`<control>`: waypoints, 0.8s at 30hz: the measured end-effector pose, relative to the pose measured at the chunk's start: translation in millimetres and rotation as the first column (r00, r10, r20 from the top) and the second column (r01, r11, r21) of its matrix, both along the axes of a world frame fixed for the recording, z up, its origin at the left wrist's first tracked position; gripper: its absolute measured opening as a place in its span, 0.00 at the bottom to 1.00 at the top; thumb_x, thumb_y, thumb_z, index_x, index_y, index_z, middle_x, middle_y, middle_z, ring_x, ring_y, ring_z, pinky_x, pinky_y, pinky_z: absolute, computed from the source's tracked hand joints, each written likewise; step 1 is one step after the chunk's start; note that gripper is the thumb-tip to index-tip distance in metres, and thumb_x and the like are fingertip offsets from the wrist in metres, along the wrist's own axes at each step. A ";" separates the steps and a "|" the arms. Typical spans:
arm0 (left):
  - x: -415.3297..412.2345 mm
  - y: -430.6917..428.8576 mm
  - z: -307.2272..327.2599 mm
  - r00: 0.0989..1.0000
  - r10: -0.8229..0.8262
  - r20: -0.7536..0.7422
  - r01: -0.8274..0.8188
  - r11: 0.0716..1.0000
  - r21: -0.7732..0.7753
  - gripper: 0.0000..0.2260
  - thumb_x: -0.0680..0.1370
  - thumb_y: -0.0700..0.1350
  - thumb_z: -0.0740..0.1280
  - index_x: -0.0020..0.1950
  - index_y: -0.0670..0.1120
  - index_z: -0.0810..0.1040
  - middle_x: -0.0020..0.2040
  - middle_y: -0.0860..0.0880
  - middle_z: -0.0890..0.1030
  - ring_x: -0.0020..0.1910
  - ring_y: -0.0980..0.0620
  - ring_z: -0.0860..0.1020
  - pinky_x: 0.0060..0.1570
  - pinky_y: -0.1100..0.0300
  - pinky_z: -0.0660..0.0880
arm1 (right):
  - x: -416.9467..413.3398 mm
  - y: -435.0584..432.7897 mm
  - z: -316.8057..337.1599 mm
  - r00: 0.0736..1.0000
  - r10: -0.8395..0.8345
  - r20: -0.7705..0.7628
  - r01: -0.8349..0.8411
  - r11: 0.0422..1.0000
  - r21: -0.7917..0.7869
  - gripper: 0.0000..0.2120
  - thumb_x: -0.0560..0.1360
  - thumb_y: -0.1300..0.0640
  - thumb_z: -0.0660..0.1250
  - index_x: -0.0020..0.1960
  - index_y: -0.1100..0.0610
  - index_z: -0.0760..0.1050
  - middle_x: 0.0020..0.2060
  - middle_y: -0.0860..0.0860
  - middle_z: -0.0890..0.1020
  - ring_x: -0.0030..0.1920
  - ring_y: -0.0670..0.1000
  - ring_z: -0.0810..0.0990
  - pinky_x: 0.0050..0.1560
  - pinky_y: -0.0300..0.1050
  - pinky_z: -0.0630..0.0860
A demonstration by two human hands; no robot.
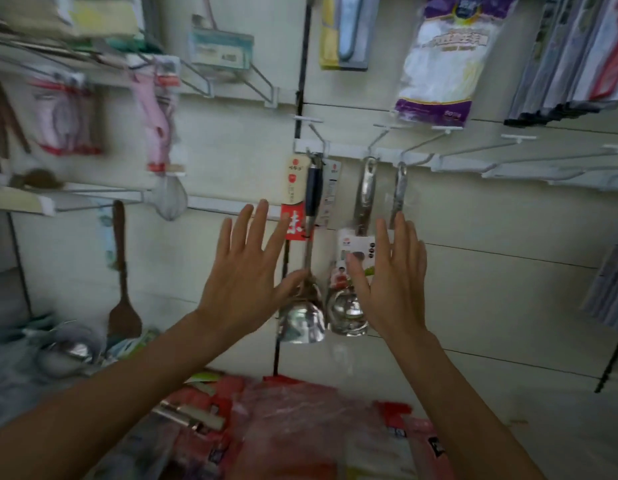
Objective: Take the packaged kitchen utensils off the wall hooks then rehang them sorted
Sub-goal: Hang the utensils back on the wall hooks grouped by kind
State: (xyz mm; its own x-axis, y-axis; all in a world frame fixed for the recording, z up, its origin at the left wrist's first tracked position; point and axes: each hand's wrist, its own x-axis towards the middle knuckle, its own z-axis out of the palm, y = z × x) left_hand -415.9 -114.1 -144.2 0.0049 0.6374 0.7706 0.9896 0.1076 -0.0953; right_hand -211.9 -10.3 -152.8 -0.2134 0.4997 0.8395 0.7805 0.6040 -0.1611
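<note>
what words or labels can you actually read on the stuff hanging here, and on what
"味", probably: large white character on the red tag of the dark-handled spatula.
Card on the ladle: print too small to read.
White and purple bag: lettering too blurred to read.
All other packages: blurred, unreadable.

Gap between left hand (245, 271) and right hand (390, 282): filled by hanging spatula (305, 317) and ladle (347, 315).
Right end of rail (349, 149): bare hooks (467, 162) jut out; wall panel (501, 306) below lies open.
Wall's foot: red packets (300, 427) heaped.
Far left: wooden spatula (123, 306) hangs.
</note>
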 end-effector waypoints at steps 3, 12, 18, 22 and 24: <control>-45.3 -38.6 -1.3 0.994 0.108 -0.014 -0.108 0.994 -0.008 0.36 0.79 0.67 0.50 0.80 0.45 0.56 0.79 0.38 0.54 0.78 0.37 0.53 0.75 0.37 0.53 | -42.9 -24.9 -1.4 0.998 0.036 0.044 -0.036 0.999 0.014 0.37 0.80 0.33 0.45 0.81 0.56 0.52 0.80 0.59 0.51 0.80 0.59 0.48 0.78 0.62 0.47; -193.1 -184.1 -15.4 0.927 0.374 -0.014 -0.374 0.927 -0.025 0.37 0.78 0.69 0.48 0.80 0.46 0.57 0.79 0.38 0.54 0.78 0.37 0.53 0.75 0.38 0.52 | -205.9 -122.1 -15.9 0.967 0.223 0.125 -0.231 0.972 0.051 0.36 0.81 0.35 0.50 0.80 0.58 0.56 0.80 0.60 0.53 0.80 0.61 0.50 0.77 0.64 0.51; -292.6 -323.5 -43.3 0.807 0.590 -0.019 -0.590 0.806 -0.050 0.37 0.78 0.69 0.49 0.80 0.47 0.56 0.78 0.37 0.56 0.77 0.36 0.55 0.75 0.38 0.53 | -346.8 -222.0 -44.8 0.881 0.433 0.192 -0.448 0.893 0.040 0.35 0.81 0.36 0.49 0.80 0.58 0.55 0.79 0.62 0.55 0.79 0.63 0.52 0.77 0.63 0.50; -347.7 -427.1 -70.9 0.699 0.715 0.018 -0.710 0.697 -0.103 0.37 0.78 0.69 0.49 0.80 0.46 0.56 0.79 0.37 0.55 0.78 0.37 0.53 0.75 0.39 0.52 | -439.9 -302.4 -75.0 0.790 0.565 0.237 -0.582 0.813 0.002 0.35 0.82 0.36 0.48 0.80 0.58 0.57 0.79 0.62 0.56 0.79 0.63 0.53 0.77 0.63 0.52; -369.9 -473.7 -85.1 0.640 0.768 0.028 -0.759 0.637 -0.132 0.37 0.78 0.69 0.48 0.80 0.46 0.55 0.79 0.38 0.54 0.78 0.38 0.53 0.75 0.39 0.52 | -482.1 -345.7 -89.0 0.744 0.623 0.242 -0.639 0.769 -0.017 0.35 0.82 0.36 0.46 0.80 0.58 0.58 0.79 0.62 0.57 0.79 0.62 0.54 0.77 0.63 0.53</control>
State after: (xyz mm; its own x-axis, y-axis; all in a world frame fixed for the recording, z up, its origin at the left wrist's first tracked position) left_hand -785.8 -587.7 -229.3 -0.5727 0.4587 0.6794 0.5627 0.8227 -0.0811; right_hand -694.0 -356.0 -241.9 -0.6432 0.1316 0.7543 0.2260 0.9739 0.0229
